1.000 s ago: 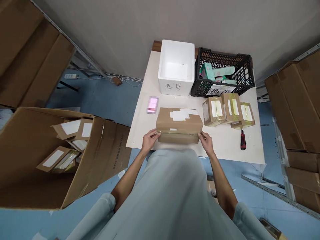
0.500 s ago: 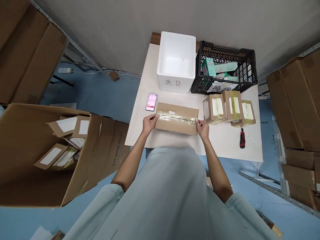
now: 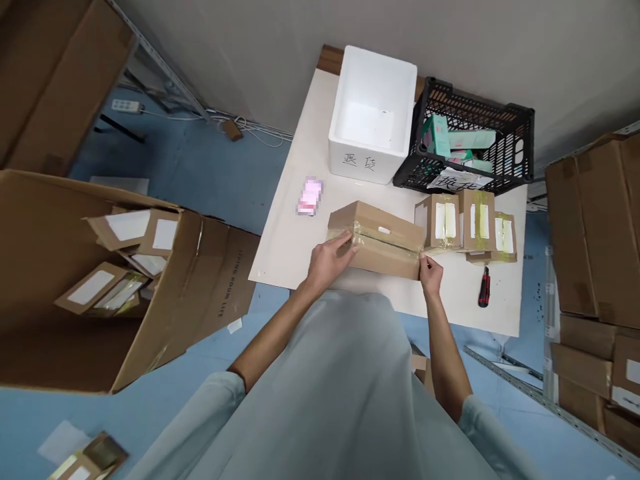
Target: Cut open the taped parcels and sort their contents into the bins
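"Cardboard first: where is the long brown taped box [image 3: 385,243]?"

"On the person's side of the white foam box [image 3: 365,167], over the pale table [image 3: 280,250]."

"And the hands?"

"Both grip it. The left hand [image 3: 329,263] has its thumb and fingers around the left end; the right hand [image 3: 431,273] is closed, pinching the right end near the tape."

"What else lies around the foam box?"

"Just right of it, a black plastic mesh crate [image 3: 424,163] holding green cartons [image 3: 470,139]. Nearer the person and right, three small brown taped boxes [image 3: 479,223], then a red-and-black cutter [image 3: 484,288]. Nearer and left, a blurred pink rectangular item [image 3: 310,195]."
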### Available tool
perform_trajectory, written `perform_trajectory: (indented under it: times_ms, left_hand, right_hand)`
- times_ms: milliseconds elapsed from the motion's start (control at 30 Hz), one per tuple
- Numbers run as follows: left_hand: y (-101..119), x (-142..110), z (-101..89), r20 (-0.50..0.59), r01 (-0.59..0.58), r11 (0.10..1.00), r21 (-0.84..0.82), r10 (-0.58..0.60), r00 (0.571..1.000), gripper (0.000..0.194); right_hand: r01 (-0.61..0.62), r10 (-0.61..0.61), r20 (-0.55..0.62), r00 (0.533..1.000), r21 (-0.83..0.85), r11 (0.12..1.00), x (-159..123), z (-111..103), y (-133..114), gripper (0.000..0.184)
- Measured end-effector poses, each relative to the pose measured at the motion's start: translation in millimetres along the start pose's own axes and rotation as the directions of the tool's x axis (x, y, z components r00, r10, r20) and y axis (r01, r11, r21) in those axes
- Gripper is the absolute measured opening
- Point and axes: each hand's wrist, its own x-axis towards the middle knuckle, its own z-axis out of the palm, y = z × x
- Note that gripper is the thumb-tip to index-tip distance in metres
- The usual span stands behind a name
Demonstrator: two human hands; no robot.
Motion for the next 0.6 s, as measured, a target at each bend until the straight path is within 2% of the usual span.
perform_trajectory:
  times_ms: [133, 300, 400, 533, 600]
  left_hand:
    - [20, 3, 12.9, 0.014, -0.112, 0.992, 0.059, 0.111, 0.994, 0.041]
    - [21, 6, 15.6, 0.009, -0.133, 0.986, 0.105, 0.133, 0.991, 0.037]
    - [16, 9, 8.9, -0.007, -0.077, 0.989, 0.124, 0.079, 0.997, 0.033]
    - [1, 19, -8.6, -0.026, 0.097, 0.990, 0.103, -0.095, 0.995, 0.040]
    - [-11, 24, -18.7, -0.035, 0.160, 0.974, 0.161, -0.157, 0.987, 0.040]
  right_hand:
    - [-0.123, 0.125, -0.021, 0.992, 0.081, 0.989, 5, -5, 3, 0.076]
    - [-0.128, 0.131, -0.015, 0.991, 0.122, 0.984, 5, -2, -3, 0.080]
    - [-0.122, 0.124, -0.005, 0.992, 0.136, 0.983, 5, -1, -8, 0.087]
    - [-0.097, 0.094, 0.022, 0.995, 0.138, 0.986, 6, 5, -19, 0.097]
    - [-0.078, 0.073, 0.043, 0.996, 0.133, 0.988, 5, 11, -27, 0.099]
